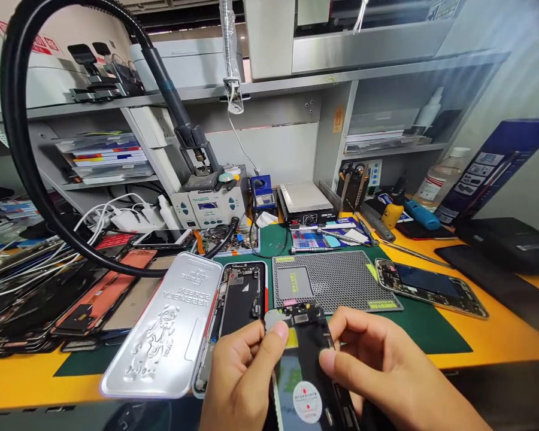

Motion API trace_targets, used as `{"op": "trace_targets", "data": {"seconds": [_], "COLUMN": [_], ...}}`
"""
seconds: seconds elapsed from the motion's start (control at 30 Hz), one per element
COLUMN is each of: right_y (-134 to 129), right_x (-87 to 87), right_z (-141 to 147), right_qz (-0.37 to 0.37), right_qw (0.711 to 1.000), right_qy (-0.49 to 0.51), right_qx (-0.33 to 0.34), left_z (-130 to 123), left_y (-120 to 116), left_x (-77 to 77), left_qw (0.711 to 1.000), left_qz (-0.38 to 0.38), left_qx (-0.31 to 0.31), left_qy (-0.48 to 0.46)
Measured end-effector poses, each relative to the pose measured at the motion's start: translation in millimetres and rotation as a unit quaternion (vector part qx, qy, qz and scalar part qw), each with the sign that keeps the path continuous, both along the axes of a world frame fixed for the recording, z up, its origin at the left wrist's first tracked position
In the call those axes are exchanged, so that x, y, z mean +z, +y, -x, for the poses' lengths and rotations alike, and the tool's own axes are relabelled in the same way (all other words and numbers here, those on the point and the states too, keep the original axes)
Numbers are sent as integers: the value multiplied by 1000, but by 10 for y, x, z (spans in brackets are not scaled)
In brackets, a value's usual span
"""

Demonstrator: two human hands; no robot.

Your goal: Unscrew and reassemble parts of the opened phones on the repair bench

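Observation:
A phone screen assembly (312,359), its dark back toward me and a round white sticker (308,402) low on it, is held in front of the bench edge. My left hand (247,371) grips its left side, thumb on the upper corner near a yellow label. Against its right edge, my right hand (368,365) pinches with thumb and forefinger. Just behind lies an opened phone housing (240,293) showing a black battery. Beside that, a silver embossed tray lid (161,335) leans over the mat.
A perforated grey pad (336,278) lies on the green mat (440,329). To its right is another opened phone (431,287). Stacked phone parts (108,287) crowd the left. A hot-air station (211,200) with a looping black hose (15,120) stands behind.

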State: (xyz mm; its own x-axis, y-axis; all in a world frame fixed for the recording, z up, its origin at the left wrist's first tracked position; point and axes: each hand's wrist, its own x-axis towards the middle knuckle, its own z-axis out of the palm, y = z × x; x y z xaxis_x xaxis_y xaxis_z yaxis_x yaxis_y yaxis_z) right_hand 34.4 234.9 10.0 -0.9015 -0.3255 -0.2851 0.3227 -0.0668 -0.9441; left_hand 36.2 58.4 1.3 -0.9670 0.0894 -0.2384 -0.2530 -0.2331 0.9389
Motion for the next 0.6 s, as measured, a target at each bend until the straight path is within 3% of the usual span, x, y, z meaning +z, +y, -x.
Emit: {"op": "trace_targets", "data": {"seconds": [0.33,0.6], "right_y": [-48,0], "right_x": [41,25], "right_z": [-62,-96], "right_qz": [-21,-44], "right_qw": [998,996], "right_qy": [51,73], "right_qx": [-3,-2], "left_z": [1,42], "left_y": [-9,44], "left_x": [-57,-104], "left_qw": [996,995], "left_qz": [-60,-50], "left_qx": [-55,-78], "left_qy": [-39,22]}}
